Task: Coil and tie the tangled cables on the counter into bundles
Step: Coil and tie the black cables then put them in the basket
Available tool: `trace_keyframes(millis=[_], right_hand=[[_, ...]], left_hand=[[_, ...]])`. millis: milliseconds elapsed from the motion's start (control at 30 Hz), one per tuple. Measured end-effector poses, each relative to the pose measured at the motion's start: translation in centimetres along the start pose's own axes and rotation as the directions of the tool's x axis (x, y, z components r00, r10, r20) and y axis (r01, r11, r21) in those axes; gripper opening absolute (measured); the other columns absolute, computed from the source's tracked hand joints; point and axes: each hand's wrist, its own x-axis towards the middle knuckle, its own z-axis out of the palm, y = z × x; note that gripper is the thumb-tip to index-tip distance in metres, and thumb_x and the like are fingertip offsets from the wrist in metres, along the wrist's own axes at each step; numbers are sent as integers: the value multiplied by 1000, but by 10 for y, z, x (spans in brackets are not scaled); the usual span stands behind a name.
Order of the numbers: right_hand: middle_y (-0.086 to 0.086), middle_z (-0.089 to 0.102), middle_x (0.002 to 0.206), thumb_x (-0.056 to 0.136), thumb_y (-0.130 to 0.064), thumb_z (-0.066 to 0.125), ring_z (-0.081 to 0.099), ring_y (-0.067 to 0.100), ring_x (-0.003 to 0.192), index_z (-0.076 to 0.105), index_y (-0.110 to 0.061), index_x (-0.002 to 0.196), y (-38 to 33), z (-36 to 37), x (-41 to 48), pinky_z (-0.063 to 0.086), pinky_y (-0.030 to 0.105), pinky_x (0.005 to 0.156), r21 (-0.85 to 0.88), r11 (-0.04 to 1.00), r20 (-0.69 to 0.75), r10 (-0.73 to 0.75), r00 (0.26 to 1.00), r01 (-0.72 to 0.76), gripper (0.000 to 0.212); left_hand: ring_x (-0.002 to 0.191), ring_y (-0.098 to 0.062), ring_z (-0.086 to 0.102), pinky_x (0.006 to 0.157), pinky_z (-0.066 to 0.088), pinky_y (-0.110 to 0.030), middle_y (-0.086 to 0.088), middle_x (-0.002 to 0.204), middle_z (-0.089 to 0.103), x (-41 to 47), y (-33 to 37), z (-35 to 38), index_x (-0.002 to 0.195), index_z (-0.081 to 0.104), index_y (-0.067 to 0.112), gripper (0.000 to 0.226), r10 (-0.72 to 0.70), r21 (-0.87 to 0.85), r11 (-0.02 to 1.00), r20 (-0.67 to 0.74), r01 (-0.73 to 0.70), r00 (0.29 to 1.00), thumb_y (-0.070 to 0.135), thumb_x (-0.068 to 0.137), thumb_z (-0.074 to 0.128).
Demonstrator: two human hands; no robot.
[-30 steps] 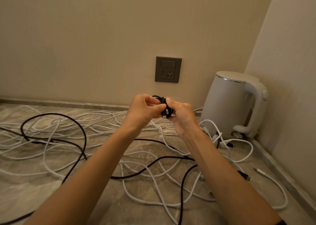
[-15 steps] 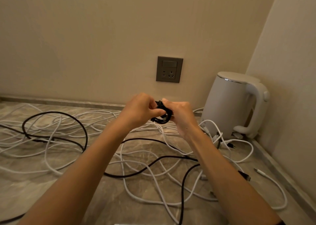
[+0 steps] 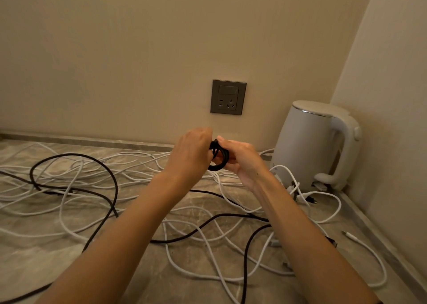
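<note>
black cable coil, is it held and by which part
Both hands hold it: the left hand grips the black cable coil by its left side, the right hand by its right side, fingers curled round the loops.

White plastic electric kettle (image 3: 307,146), upright, lid closed, thin chrome band at the lid edge, looped handle (image 3: 346,151) facing right. It stands in the corner where the beige painted back wall (image 3: 115,49) meets the beige side wall (image 3: 392,95). Dark grey square wall socket plate (image 3: 228,97) is mounted on the back wall, left of the kettle and higher. Grey stone upstand strip (image 3: 92,139) runs along the foot of the back wall.
</note>
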Motion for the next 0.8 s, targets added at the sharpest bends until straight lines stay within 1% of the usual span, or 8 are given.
trace_keyframes(millis=[100,200,267,367,500,667,733,800], right_hand=[[7,66,74,90,-22,62,63,16,70,67,-5,80,-4,0,0,55,31,75,35,999,-45,-28,999,30,20],[7,66,74,91,-23,61,63,15,68,66,-5,81,-8,1,-2,56,27,67,45,998,-75,-51,996,54,21],[6,65,75,93,-25,58,64,14,68,66,-7,84,-10,3,-3,55,26,66,22,998,-73,-51,996,53,22],[4,64,75,95,-28,55,62,13,68,65,-10,83,-10,5,-3,53,25,65,-24,999,-86,-48,995,46,23],[4,62,77,96,-28,53,61,11,67,64,-10,85,-12,2,-5,52,22,62,-83,995,-63,-61,996,55,25],[9,69,87,96,-23,51,66,19,85,67,-6,92,-13,1,-8,54,36,87,3,997,143,-73,987,73,24],[14,68,97,95,-15,51,65,22,91,64,-4,101,-13,2,-8,52,39,92,-14,995,204,-89,975,94,18],[13,67,96,93,-7,52,65,21,89,64,-9,102,-13,3,-7,51,40,93,-20,994,201,-99,975,105,15]], left_hand=[[69,-21,42,61,35,-28,-3,83,43,-4,3,4,83,37,15,18,61,22,998,-86,-59,994,8,91,52],[73,-23,50,64,43,-29,-10,93,52,-6,4,3,91,48,9,5,114,19,994,-129,-112,985,9,91,53],[79,-20,50,69,44,-25,-11,102,51,-4,2,2,98,55,2,11,132,29,991,-143,-129,981,9,90,55],[79,-17,48,74,48,-26,-11,106,49,0,2,4,99,54,1,11,121,15,993,-104,-120,987,7,90,55],[78,-19,48,73,46,-30,-10,101,52,0,3,7,100,49,7,7,60,9,998,-24,-59,998,6,93,50],[77,-21,44,67,35,-27,-15,100,56,4,-7,0,103,49,4,10,-11,-8,1000,-43,11,999,6,93,49],[76,-21,43,65,32,-26,-15,99,55,4,-10,-1,102,48,5,8,-24,-17,1000,-24,23,999,7,94,48],[77,-25,48,64,34,-28,-15,98,55,3,-10,0,102,47,5,8,-10,-20,1000,5,10,1000,9,95,45]])
